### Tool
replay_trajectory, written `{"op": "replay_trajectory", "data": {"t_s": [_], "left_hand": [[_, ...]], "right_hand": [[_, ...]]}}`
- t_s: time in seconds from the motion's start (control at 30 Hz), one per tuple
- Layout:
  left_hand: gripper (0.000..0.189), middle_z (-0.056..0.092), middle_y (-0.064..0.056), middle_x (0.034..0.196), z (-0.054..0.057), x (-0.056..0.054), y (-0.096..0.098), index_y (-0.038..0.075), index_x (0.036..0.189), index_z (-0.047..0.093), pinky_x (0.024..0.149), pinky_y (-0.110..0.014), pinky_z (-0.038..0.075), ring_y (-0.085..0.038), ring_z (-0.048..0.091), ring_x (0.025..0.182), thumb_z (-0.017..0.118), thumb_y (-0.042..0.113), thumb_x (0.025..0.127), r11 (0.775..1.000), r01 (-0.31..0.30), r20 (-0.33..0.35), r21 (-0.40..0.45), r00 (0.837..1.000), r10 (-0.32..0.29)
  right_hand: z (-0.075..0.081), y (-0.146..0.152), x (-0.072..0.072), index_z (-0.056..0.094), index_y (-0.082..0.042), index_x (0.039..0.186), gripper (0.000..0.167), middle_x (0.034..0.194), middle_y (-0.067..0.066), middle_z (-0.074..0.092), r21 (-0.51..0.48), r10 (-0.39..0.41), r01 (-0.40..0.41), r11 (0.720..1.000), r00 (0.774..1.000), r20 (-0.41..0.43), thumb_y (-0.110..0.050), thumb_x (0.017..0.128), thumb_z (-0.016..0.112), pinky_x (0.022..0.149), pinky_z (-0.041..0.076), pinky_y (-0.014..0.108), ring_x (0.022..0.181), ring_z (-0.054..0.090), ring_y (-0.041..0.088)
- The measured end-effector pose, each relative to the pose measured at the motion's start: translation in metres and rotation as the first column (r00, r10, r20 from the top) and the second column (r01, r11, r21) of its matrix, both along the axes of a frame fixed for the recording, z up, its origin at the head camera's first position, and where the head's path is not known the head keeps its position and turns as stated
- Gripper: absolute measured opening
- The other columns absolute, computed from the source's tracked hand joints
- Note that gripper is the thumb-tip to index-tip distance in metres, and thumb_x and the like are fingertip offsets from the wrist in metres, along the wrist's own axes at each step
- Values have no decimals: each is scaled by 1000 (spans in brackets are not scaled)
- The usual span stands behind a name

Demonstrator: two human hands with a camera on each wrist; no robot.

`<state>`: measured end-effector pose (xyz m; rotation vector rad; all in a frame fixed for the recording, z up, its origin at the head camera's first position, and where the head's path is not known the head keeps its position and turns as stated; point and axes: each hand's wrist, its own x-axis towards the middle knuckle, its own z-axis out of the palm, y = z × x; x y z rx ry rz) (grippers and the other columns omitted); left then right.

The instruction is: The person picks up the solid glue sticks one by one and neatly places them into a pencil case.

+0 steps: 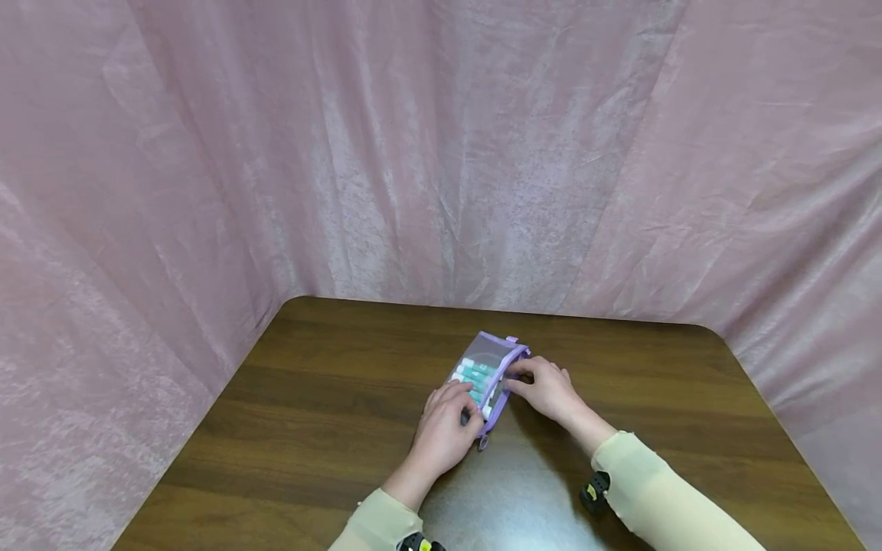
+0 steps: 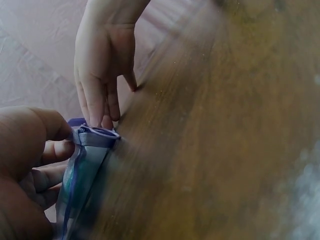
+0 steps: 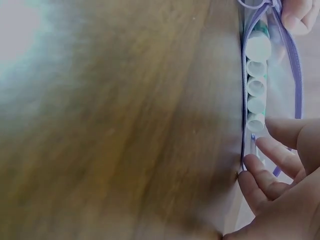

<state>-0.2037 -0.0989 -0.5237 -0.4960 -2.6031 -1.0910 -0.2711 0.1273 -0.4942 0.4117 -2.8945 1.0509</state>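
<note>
A purple-edged mesh zipper pouch (image 1: pixel 491 348) lies tilted on the table, its zipped side unzipped and facing right. Inside are several white-and-teal tubes (image 1: pixel 475 376), whose round white ends (image 3: pixel 256 87) line up along the opening in the right wrist view. My left hand (image 1: pixel 446 428) pinches the pouch's near end by the zipper pull (image 1: pixel 483 442). At the opening's far half is my right hand (image 1: pixel 547 389), thumb and fingers apart, fingertips at the pouch's edge beside the last tube. Nothing shows clearly between those fingers. A thin blue-tipped item (image 3: pixel 253 139) is partly visible inside the pouch.
The brown wooden table (image 1: pixel 331 383) has rounded far corners. Pink velvet-like curtains (image 1: pixel 441 153) hang behind it and along both sides. Light glares off the tabletop near its front, between the forearms.
</note>
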Motion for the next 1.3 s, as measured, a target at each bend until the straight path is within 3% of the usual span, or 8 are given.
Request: {"op": "replay_trajectory", "data": {"t_s": [0.23, 0.3, 0.33, 0.5, 0.57, 0.73, 1.03, 1.3], "left_hand": [[8, 70, -17, 143, 2, -1, -3, 15, 96, 66, 121, -72, 36, -43, 55, 144, 73, 15, 100, 999, 15, 13, -39, 1000, -14], [7, 69, -18, 144, 3, -1, -4, 14, 98, 67, 122, -73, 35, -43, 55, 145, 74, 15, 100, 999, 22, 27, -35, 999, -21], [7, 69, -18, 145, 4, -1, -5, 14, 99, 68, 122, -73, 35, -43, 54, 145, 74, 16, 100, 999, 26, 33, -36, 999, -24], [7, 66, -21, 148, 5, -1, -7, 12, 102, 70, 123, -69, 35, -45, 54, 145, 75, 17, 100, 997, 53, 47, -47, 998, -51], [8, 66, -22, 148, 5, -1, -8, 12, 103, 71, 123, -66, 36, -45, 54, 145, 75, 17, 100, 996, 63, 46, -56, 997, -60], [10, 65, -23, 149, 5, -2, -11, 11, 107, 72, 124, -64, 36, -46, 53, 146, 74, 18, 100, 994, 76, 48, -77, 996, -72], [18, 63, -22, 153, 9, 0, -15, 11, 116, 74, 123, -65, 37, -45, 51, 149, 73, 19, 100, 988, 94, 90, -123, 993, -83], [31, 60, -21, 157, 16, 3, -15, 12, 129, 75, 122, -67, 39, -44, 48, 152, 73, 21, 99, 975, 119, 136, -186, 986, -94]], "right_hand": [[-43, 20, -17, 80, -14, 130, 41, 129, 13, 75, 17, 101, -100, 995, 987, -123, -45, 103, 76, 110, 41, 71, 125, 67, 41], [-43, 23, -16, 78, -13, 133, 44, 131, 14, 74, 48, 123, -117, 992, 984, -126, -46, 104, 74, 107, 44, 69, 127, 66, 42], [-42, 24, -14, 77, -11, 133, 44, 132, 15, 74, 54, 131, -126, 991, 984, -123, -44, 104, 74, 106, 45, 69, 127, 66, 42], [-3, 16, 14, 73, -3, 136, 44, 137, 20, 71, 55, 149, -147, 988, 988, -40, -33, 104, 76, 112, 42, 73, 134, 61, 48], [3, 15, 20, 72, -2, 137, 43, 138, 20, 70, 77, 143, -140, 987, 989, -30, -29, 104, 76, 114, 42, 70, 135, 61, 47], [8, 13, 27, 70, -2, 140, 42, 141, 19, 69, 134, 126, -121, 984, 992, -31, -24, 105, 75, 116, 41, 68, 137, 61, 45], [8, 13, 36, 70, -4, 142, 44, 143, 17, 68, 241, 137, -103, 965, 982, -129, -20, 102, 79, 118, 29, 82, 137, 60, 46], [11, 9, 46, 70, -5, 142, 46, 143, 16, 68, 261, 160, -110, 959, 971, -178, -21, 101, 81, 117, 32, 82, 135, 61, 45]]}}
